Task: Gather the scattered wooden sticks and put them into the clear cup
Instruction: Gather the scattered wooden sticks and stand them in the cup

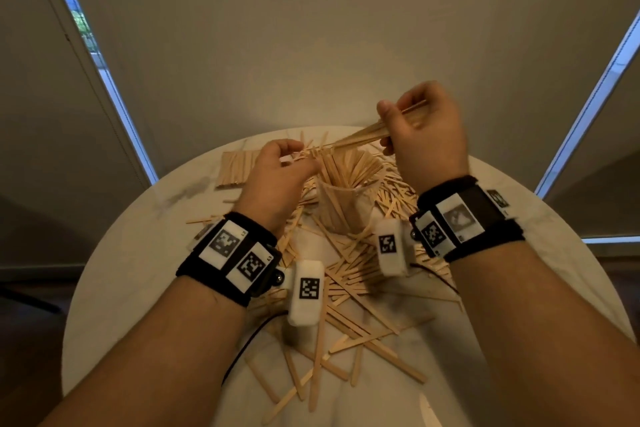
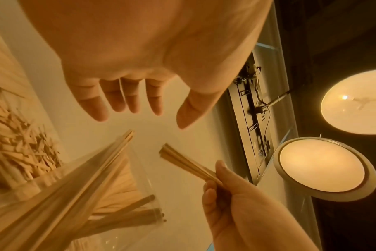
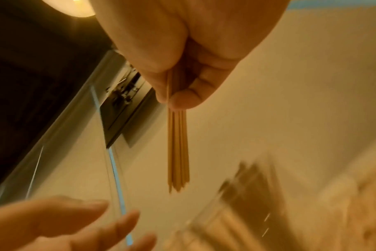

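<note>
right hand (image 1: 424, 135) raised, pinching sticks bundle (image 3: 178, 152) | left hand (image 1: 277, 173) open, empty

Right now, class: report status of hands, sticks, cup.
Right hand grips stick bundle above clear cup. Left hand open. Cup partly filled; many loose sticks remain.

Clear cup (image 1: 349, 204) upright, packed with wooden sticks (image 1: 346, 170); more scattered around.

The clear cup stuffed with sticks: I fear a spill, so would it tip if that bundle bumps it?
Probably fairly easily. The clear plastic cup looks light, and its thin flat wooden sticks fan well above the rim, so it seems top-heavy. The right hand holds its bundle just above; the left hand is open alongside.
</note>
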`<state>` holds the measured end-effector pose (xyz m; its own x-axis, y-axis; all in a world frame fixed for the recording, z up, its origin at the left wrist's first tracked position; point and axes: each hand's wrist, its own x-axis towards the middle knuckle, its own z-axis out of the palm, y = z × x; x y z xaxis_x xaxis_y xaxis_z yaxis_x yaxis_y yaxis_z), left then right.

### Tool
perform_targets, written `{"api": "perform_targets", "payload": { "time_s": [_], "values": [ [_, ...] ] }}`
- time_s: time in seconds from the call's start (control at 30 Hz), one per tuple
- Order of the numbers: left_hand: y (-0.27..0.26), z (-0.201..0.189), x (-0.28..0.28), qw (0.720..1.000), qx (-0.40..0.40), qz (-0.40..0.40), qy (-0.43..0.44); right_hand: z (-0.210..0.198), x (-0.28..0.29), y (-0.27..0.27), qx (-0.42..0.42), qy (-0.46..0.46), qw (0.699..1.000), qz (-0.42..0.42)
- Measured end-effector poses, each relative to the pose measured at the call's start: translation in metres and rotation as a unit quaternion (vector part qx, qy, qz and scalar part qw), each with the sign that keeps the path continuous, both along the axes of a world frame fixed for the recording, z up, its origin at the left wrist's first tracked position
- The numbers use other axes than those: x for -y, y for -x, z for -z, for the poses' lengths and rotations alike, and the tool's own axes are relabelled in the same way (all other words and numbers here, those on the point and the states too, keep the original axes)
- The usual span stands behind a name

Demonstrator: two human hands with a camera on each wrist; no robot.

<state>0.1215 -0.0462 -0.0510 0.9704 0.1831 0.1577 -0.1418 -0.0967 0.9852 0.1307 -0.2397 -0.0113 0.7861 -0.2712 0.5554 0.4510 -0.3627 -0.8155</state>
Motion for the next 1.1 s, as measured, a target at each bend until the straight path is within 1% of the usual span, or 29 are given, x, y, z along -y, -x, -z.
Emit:
{"api": "perform_targets", "payload": {
  "time_s": [0.07,0.1,0.17,0.27,0.3,0.33,0.37,0.4,0.43,0.47,0.5,0.53,0.57,0.6,0.67,0.7,0.77,0.87,0.93,1.03,1.07,1.1],
  "values": [
    [-0.003,-0.005,0.003,0.997,-0.038,0.033,-0.061,-0.010,-0.001,-0.012,-0.038,0.140,0.989,0.008],
    [-0.006,-0.007,0.005,0.993,-0.055,0.055,-0.091,-0.012,-0.006,-0.018,-0.061,0.210,0.976,-0.002],
    [-0.010,-0.009,0.010,0.982,-0.077,0.091,-0.147,-0.007,-0.019,-0.026,-0.094,0.346,0.933,-0.027],
    [-0.013,-0.010,0.018,0.975,-0.081,0.117,-0.172,0.010,-0.033,-0.032,-0.120,0.483,0.864,-0.074],
    [-0.014,-0.008,0.018,0.975,-0.073,0.118,-0.175,0.013,-0.033,-0.033,-0.109,0.514,0.847,-0.073],
    [-0.015,-0.007,0.017,0.975,-0.065,0.119,-0.176,0.014,-0.030,-0.036,-0.084,0.527,0.844,-0.064],
    [-0.017,-0.006,0.015,0.975,-0.057,0.123,-0.177,0.014,-0.026,-0.039,-0.055,0.513,0.855,-0.057],
    [-0.018,-0.006,0.013,0.973,-0.047,0.125,-0.188,0.014,-0.022,-0.042,-0.044,0.488,0.870,-0.059],
    [-0.018,-0.007,0.011,0.971,-0.044,0.124,-0.200,0.013,-0.020,-0.044,-0.059,0.472,0.877,-0.073],
    [-0.019,-0.007,0.009,0.969,-0.047,0.125,-0.207,0.013,-0.019,-0.046,-0.095,0.471,0.872,-0.096],
    [-0.019,-0.007,0.008,0.968,-0.057,0.127,-0.210,0.016,-0.020,-0.047,-0.136,0.485,0.856,-0.116],
    [-0.019,-0.008,0.008,0.965,-0.068,0.130,-0.217,0.019,-0.021,-0.048,-0.159,0.501,0.841,-0.126],
    [-0.018,-0.008,0.007,0.963,-0.073,0.134,-0.221,0.022,-0.022,-0.048,-0.161,0.508,0.836,-0.129],
    [-0.018,-0.007,0.006,0.964,-0.073,0.138,-0.216,0.023,-0.022,-0.048,-0.148,0.499,0.844,-0.128],
    [-0.020,-0.005,0.003,0.966,-0.067,0.142,-0.206,0.021,-0.024,-0.045,-0.104,0.453,0.875,-0.131],
    [-0.020,-0.004,0.002,0.965,-0.062,0.145,-0.210,0.020,-0.026,-0.043,-0.085,0.437,0.885,-0.136],
    [-0.020,-0.004,0.000,0.963,-0.053,0.143,-0.223,0.021,-0.032,-0.040,-0.065,0.426,0.891,-0.144],
    [-0.021,-0.006,-0.001,0.960,-0.046,0.142,-0.236,0.023,-0.037,-0.040,-0.080,0.433,0.888,-0.137],
    [-0.020,-0.007,-0.003,0.957,-0.049,0.145,-0.248,0.019,-0.035,-0.042,-0.086,0.413,0.897,-0.134],
    [-0.021,-0.009,-0.005,0.950,-0.066,0.143,-0.268,0.014,-0.031,-0.042,-0.056,0.367,0.920,-0.123],
    [-0.022,-0.009,-0.005,0.948,-0.069,0.138,-0.278,0.014,-0.031,-0.041,-0.057,0.359,0.923,-0.127],
    [-0.023,-0.009,-0.006,0.944,-0.070,0.136,-0.291,0.015,-0.031,-0.041,-0.073,0.363,0.919,-0.137]
  ]
}}
